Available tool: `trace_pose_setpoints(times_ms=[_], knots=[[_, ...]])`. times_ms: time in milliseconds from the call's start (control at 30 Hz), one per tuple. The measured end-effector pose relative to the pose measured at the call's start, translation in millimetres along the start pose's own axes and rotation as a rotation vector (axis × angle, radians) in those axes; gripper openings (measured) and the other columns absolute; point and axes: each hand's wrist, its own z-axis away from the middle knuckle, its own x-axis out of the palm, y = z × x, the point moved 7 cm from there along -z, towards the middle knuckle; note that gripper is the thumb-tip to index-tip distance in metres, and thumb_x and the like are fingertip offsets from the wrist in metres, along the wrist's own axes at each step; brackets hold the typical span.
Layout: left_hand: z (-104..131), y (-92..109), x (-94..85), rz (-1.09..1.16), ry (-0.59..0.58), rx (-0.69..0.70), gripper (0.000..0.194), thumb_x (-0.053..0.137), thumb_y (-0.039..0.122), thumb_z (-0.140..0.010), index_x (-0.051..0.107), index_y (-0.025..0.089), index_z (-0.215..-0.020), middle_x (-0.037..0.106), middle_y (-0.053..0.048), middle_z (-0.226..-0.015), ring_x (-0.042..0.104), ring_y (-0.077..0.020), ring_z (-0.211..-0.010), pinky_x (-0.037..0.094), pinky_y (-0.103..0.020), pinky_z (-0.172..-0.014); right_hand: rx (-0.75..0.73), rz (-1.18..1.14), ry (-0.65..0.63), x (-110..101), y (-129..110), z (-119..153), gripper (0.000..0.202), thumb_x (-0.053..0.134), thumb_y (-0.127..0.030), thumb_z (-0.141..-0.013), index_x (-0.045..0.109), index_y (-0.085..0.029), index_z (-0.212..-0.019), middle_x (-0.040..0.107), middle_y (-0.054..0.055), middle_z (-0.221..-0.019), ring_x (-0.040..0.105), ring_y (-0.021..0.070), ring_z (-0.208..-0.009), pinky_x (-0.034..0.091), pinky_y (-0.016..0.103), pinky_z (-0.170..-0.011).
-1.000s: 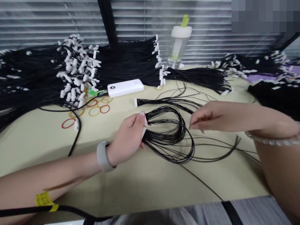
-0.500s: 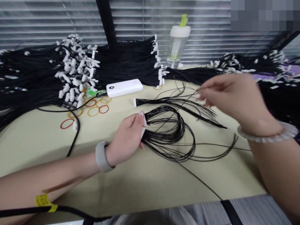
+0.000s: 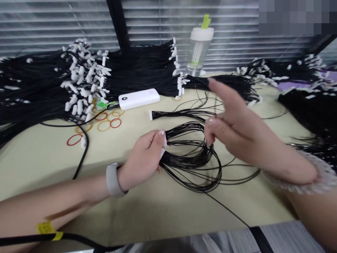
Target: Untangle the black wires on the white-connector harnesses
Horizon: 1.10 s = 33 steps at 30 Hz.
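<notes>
My left hand (image 3: 147, 151) is closed around the white connector ends (image 3: 162, 153) of a looped bundle of thin black wires (image 3: 195, 160). The loop spreads to the right, just above the table. At its far bend, my right hand (image 3: 223, 119) has its index finger stretched out while the thumb and other fingers curl together. A thin dark strand shows between that index finger and the thumb. I cannot make out whether it is a wire or a band. Behind the loop lies another black wire bundle (image 3: 173, 115) with a white connector, partly covered by my right hand.
A white power bank (image 3: 139, 99) lies behind my left hand, near loose red and yellow rubber bands (image 3: 116, 123). Large piles of black cables (image 3: 142, 68) with white connectors line the back. A clear bottle (image 3: 196, 56) stands by the blinds. A black cable (image 3: 85, 154) crosses the left.
My right hand has moved left and down to the loop's bend, and its index finger is now stretched out. My left hand keeps its grip; the loop has shifted slightly.
</notes>
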Motion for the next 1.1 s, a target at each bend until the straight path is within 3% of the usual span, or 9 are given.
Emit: trace_pose_setpoints(times_ms=[33, 100, 200, 300, 433, 567, 733, 833, 1100], knots=[[0, 1, 0.0, -0.003, -0.001, 0.005, 0.036, 0.033, 0.046, -0.084, 0.045, 0.018, -0.064, 0.041, 0.005, -0.047, 0.043, -0.0069, -0.032, 0.036, -0.017, -0.029, -0.037, 0.072, -0.045, 7, -2, 1, 0.063, 0.039, -0.032, -0.086, 0.004, -0.021, -0.137, 0.050, -0.005, -0.055, 0.051, 0.0095, -0.049, 0.043, 0.023, -0.049], [0, 1, 0.1, 0.001, -0.002, 0.008, 0.035, 0.033, 0.045, -0.084, 0.045, 0.018, -0.064, 0.042, 0.005, -0.048, 0.043, -0.0069, -0.032, 0.036, -0.017, -0.029, -0.049, 0.193, -0.066, 14, -2, 2, 0.053, 0.036, -0.033, -0.087, 0.014, -0.019, -0.133, 0.048, -0.005, -0.054, 0.049, 0.0098, -0.048, 0.042, 0.023, -0.049], [0, 1, 1.1, 0.003, -0.013, 0.007, 0.035, 0.034, 0.045, -0.084, 0.044, 0.018, -0.063, 0.043, 0.004, -0.049, 0.042, -0.0065, -0.032, 0.036, -0.016, -0.028, -0.038, 0.308, -0.079, 16, -1, 0, 0.023, 0.033, -0.035, -0.088, 0.039, -0.018, -0.102, 0.047, -0.004, -0.055, 0.042, 0.0083, -0.045, 0.034, 0.021, -0.045], [0, 1, 1.8, -0.008, -0.022, 0.005, 0.036, 0.034, 0.046, -0.083, 0.043, 0.018, -0.063, 0.041, 0.005, -0.049, 0.042, -0.0063, -0.032, 0.036, -0.016, -0.028, -0.093, 0.395, -0.152, 21, -6, 1, 0.016, 0.030, -0.032, -0.089, 0.038, -0.019, -0.085, 0.047, -0.003, -0.057, 0.038, 0.0083, -0.046, 0.027, 0.020, -0.044], [0, 2, 2.1, -0.013, -0.030, 0.003, 0.036, 0.032, 0.046, -0.084, 0.044, 0.018, -0.063, 0.039, 0.005, -0.046, 0.042, -0.0066, -0.032, 0.036, -0.016, -0.029, -0.114, 0.515, -0.228, 25, -8, 5, 0.016, 0.031, -0.034, -0.087, 0.035, -0.019, -0.091, 0.047, -0.002, -0.057, 0.039, 0.0102, -0.046, 0.024, 0.021, -0.044], [1, 3, 2.9, -0.016, -0.041, 0.019, 0.036, 0.032, 0.045, -0.084, 0.042, 0.018, -0.062, 0.039, 0.006, -0.046, 0.043, -0.0062, -0.032, 0.035, -0.016, -0.030, -0.101, 0.538, -0.180, 21, -9, 3, 0.020, 0.027, -0.035, -0.089, 0.037, -0.018, -0.086, 0.045, -0.002, -0.055, 0.036, 0.0099, -0.045, 0.023, 0.022, -0.045], [1, 4, 4.3, -0.003, -0.055, 0.024, 0.036, 0.033, 0.045, -0.084, 0.043, 0.018, -0.062, 0.038, 0.006, -0.045, 0.042, -0.0060, -0.031, 0.035, -0.015, -0.029, -0.227, 0.523, -0.196, 23, -14, 0, 0.026, 0.036, -0.032, -0.087, 0.050, -0.017, -0.071, 0.050, 0.001, -0.062, 0.040, 0.0097, -0.055, 0.028, 0.023, -0.053], [1, 3, 5.2, -0.009, -0.067, 0.020, 0.036, 0.032, 0.045, -0.084, 0.042, 0.018, -0.062, 0.038, 0.006, -0.045, 0.043, -0.0059, -0.031, 0.036, -0.015, -0.029, -0.276, 0.457, -0.240, 30, -13, 1, 0.020, 0.043, -0.026, -0.084, 0.058, -0.018, -0.074, 0.055, 0.000, -0.068, 0.046, 0.0094, -0.062, 0.030, 0.022, -0.057], [1, 6, 5.8, -0.094, -0.089, 0.032, 0.037, 0.031, 0.044, -0.086, 0.040, 0.018, -0.061, 0.038, 0.007, -0.044, 0.042, -0.0045, -0.032, 0.035, -0.014, -0.031, -0.279, 0.493, -0.164, 37, -12, 3, 0.017, 0.046, -0.027, -0.082, 0.060, -0.020, -0.075, 0.054, -0.004, -0.057, 0.043, 0.0063, -0.052, 0.028, 0.021, -0.052]])
